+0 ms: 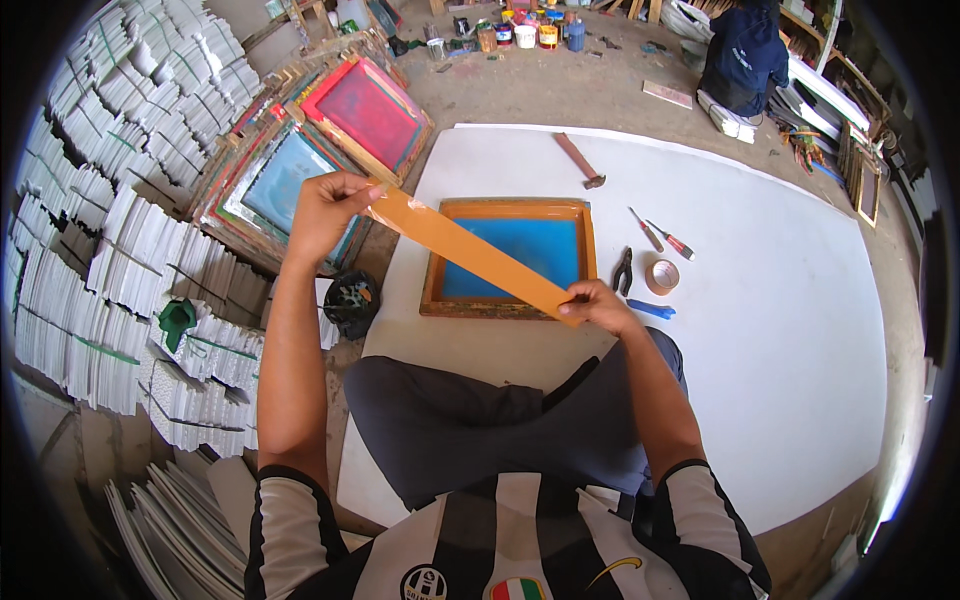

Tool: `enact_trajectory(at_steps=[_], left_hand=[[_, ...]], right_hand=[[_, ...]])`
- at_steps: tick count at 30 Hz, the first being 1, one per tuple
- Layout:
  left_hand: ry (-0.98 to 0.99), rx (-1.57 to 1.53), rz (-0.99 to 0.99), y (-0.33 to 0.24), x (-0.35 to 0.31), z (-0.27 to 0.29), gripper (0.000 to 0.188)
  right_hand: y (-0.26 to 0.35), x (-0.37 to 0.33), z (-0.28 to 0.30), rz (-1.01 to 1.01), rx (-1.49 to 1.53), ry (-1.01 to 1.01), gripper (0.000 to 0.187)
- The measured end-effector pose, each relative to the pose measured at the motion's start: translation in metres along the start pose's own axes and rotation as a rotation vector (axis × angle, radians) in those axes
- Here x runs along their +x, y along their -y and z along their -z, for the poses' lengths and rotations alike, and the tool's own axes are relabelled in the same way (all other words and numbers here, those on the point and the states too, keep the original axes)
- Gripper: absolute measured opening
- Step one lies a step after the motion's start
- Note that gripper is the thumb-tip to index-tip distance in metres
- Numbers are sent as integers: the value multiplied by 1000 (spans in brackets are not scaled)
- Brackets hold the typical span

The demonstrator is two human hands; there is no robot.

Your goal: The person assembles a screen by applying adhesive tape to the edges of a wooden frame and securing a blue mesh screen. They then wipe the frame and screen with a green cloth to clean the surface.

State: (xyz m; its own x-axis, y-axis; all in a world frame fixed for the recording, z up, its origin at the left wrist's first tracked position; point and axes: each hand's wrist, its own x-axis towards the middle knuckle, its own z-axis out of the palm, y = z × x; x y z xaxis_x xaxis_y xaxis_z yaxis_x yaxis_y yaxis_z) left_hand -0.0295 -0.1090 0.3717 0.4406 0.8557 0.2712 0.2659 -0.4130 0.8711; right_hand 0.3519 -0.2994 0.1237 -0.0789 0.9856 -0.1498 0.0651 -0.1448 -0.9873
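Orange-brown tape strip (470, 258), drawn out flat and running diagonally from upper left to lower right, in front of a wooden-framed screen (470, 309). The left grip (328, 215) is closed in a pinch, thumb against fingers, on the strip's upper end; the right grip (600, 303) is likewise pinched closed on its lower end. Whether the strip touches the frame cannot be told from this view. The screen, with its blue mesh (535, 240), lies flat on a large white sheet (780, 330), just beyond the person's folded legs in dark trousers (470, 400).

To the right of the screen lie black-handled pliers (624, 270), a roll of brown tape (660, 289), a blue-handled tool (650, 309) and two slim tools, one of them a red-handled screwdriver (680, 246). Beyond the screen lies a hammer (578, 162), head toward the right.

Left of the sheet, a pink screen (365, 115) and a pale blue screen (285, 185) lean among other frames, near a black bag (352, 303); bundled white strips (150, 240) are stacked farther left. Background: paint containers (525, 37) on the floor and, at upper right, a second person (745, 60) in dark clothing.
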Motion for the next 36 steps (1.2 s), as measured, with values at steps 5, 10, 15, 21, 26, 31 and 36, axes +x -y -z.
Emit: enact_trajectory(at_steps=[5, 10, 15, 21, 26, 31, 36], left_hand=[[-25, -93, 86, 37, -14, -2, 15], [-94, -125, 92, 108, -22, -19, 13], [-128, -197, 232, 168, -30, -48, 14], [-142, -206, 405, 239, -38, -72, 19], [-104, -232, 544, 280, -35, -93, 25], [-17, -151, 640, 309, -30, -106, 27], [51, -70, 636, 324, -31, -110, 28]], right_hand=[[0, -16, 33, -69, 134, -219, 11], [-12, -9, 49, -15, 222, -392, 15], [-25, 0, 53, -97, 185, -488, 18], [-48, 14, 62, -231, 69, -444, 18], [-70, 30, 67, -311, -13, -490, 21], [-75, 45, 67, -399, -66, -494, 25], [-84, 48, 62, -368, -306, -554, 27]])
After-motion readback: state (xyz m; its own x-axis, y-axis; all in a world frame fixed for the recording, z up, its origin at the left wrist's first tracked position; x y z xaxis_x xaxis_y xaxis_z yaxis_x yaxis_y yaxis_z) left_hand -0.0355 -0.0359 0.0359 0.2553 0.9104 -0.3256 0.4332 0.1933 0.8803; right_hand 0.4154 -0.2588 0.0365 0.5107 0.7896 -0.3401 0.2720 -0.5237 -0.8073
